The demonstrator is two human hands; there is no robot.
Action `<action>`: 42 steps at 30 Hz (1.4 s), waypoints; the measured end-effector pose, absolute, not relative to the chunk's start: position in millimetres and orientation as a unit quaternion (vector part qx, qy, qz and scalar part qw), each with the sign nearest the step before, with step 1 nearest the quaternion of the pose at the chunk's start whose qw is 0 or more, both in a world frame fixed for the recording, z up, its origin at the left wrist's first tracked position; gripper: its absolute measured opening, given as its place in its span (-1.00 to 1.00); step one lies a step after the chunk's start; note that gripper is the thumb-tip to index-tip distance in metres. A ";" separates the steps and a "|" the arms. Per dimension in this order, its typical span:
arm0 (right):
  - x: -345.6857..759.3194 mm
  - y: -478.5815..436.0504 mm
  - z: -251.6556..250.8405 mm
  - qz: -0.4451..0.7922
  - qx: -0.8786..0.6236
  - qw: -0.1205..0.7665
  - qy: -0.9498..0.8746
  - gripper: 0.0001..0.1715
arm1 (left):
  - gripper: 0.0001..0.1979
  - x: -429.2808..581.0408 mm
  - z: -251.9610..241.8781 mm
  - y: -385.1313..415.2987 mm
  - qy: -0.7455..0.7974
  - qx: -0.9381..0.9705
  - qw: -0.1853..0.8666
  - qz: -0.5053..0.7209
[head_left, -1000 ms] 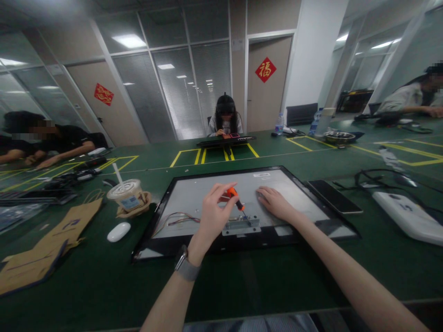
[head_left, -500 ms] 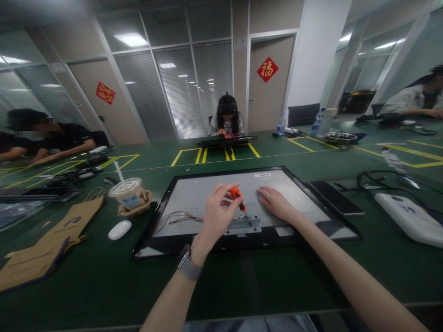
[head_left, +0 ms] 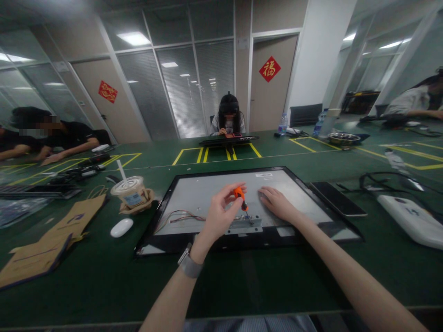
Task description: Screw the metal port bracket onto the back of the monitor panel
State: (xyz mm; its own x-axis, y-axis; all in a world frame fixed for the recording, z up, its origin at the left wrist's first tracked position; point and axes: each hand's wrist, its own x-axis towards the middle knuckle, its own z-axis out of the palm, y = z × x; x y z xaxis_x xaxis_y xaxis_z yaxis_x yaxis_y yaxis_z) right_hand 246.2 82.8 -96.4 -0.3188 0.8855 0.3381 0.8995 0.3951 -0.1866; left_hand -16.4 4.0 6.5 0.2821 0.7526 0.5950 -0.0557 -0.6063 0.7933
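Observation:
My left hand (head_left: pixel 223 207) is closed around the handle of an orange and black screwdriver (head_left: pixel 239 193). The screwdriver's shaft slants down to a metal bracket (head_left: pixel 244 226) near the front edge of a display panel (head_left: pixel 194 193); whether its tip sits in a screw is too small to tell. The panel lies flat, its grey metal back up inside a black frame. Resting on that metal, right of the screwdriver, is my right hand (head_left: pixel 275 200), fingers stretched out and holding nothing. Thin coloured wires (head_left: pixel 180 216) run left from the bracket.
Left of the panel stand a lidded drink cup (head_left: pixel 129 191) with a straw, a white mouse (head_left: pixel 122 228) and a flattened paper bag (head_left: pixel 62 237). On the right lie a black phone (head_left: pixel 337 198), dark cables and a white device (head_left: pixel 411 221). Other people sit around the green table.
The whole view has shifted slightly. My left fingers and the screwdriver handle have turned a little, while the right hand stays on the panel.

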 end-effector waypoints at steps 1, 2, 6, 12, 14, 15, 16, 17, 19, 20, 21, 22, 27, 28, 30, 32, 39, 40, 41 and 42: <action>246.0 82.9 -96.4 -0.019 -0.551 0.195 -0.811 -0.54 | -0.71 -14.4 6.3 3.5 0.250 0.702 0.369 0.555; 245.8 82.9 -96.4 -0.020 -0.552 0.195 -0.811 -0.54 | -0.75 -12.6 6.2 3.1 0.258 0.696 0.360 0.565; 245.5 82.3 -95.9 -0.024 -0.551 0.194 -0.811 -0.54 | -0.82 -9.1 5.7 1.9 0.284 0.687 0.316 0.589; 245.6 82.6 -96.2 -0.023 -0.549 0.200 -0.811 -0.54 | -0.71 -9.4 5.8 -3.1 0.271 0.727 0.274 0.568; 245.7 83.6 -97.2 -0.025 -0.551 0.199 -0.810 -0.54 | -0.72 -7.9 5.1 -5.0 0.271 0.749 0.230 0.559; 245.8 84.0 -97.6 -0.026 -0.553 0.198 -0.809 -0.53 | -0.73 -6.9 4.3 -5.8 0.269 0.756 0.210 0.558; 245.7 84.3 -98.0 -0.028 -0.555 0.195 -0.808 -0.53 | -0.74 -5.9 3.3 -6.4 0.269 0.759 0.196 0.560; 245.6 84.5 -98.2 -0.029 -0.557 0.192 -0.807 -0.53 | -0.74 -4.8 2.3 -7.0 0.269 0.759 0.187 0.562; 245.0 84.5 -98.4 -0.032 -0.559 0.187 -0.807 -0.53 | -0.75 -3.5 0.8 -8.0 0.271 0.756 0.181 0.567; 244.5 84.5 -98.4 -0.033 -0.559 0.186 -0.807 -0.53 | -0.77 -3.2 0.6 -8.6 0.272 0.756 0.180 0.567; 244.1 84.4 -98.3 -0.034 -0.559 0.187 -0.807 -0.53 | -0.78 -3.3 0.8 -9.2 0.273 0.757 0.182 0.565; 243.6 84.2 -98.2 -0.035 -0.559 0.188 -0.806 -0.53 | -0.77 -3.5 1.5 -9.8 0.273 0.761 0.185 0.559; 243.0 83.8 -97.9 -0.034 -0.558 0.194 -0.806 -0.54 | -0.73 -4.8 5.8 -10.3 0.280 0.761 0.217 0.543; 243.3 83.6 -97.7 -0.034 -0.556 0.194 -0.807 -0.54 | -0.74 -4.8 5.8 -9.6 0.282 0.755 0.219 0.550; 243.9 83.0 -97.1 -0.034 -0.554 0.197 -0.808 -0.54 | -0.78 -4.7 4.9 -7.7 0.288 0.741 0.220 0.565; 244.5 82.3 -96.2 -0.036 -0.551 0.197 -0.810 -0.54 | -0.77 -4.9 3.4 -5.8 0.292 0.735 0.230 0.567; 244.7 82.0 -95.6 -0.037 -0.551 0.194 -0.811 -0.54 | -0.71 -7.2 3.4 -3.1 0.289 0.743 0.226 0.560; 244.8 82.1 -95.8 -0.038 -0.553 0.194 -0.809 -0.54 | -0.74 -7.5 3.8 -2.9 0.294 0.739 0.217 0.566; 244.8 82.1 -95.8 -0.037 -0.555 0.193 -0.809 -0.54 | -0.76 -7.7 4.1 -2.7 0.296 0.735 0.216 0.570; 244.9 82.0 -95.7 -0.035 -0.555 0.191 -0.809 -0.54 | -0.76 -8.1 4.2 -2.6 0.297 0.732 0.222 0.572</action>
State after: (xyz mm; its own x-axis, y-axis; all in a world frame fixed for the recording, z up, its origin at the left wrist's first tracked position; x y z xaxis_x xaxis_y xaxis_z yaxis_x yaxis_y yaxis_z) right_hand 244.9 82.0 -95.7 -0.3117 0.8840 0.3484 0.9111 0.3822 -0.1547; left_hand -8.1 -2.6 4.2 0.1697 0.6878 0.7058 0.1809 -0.7258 0.6637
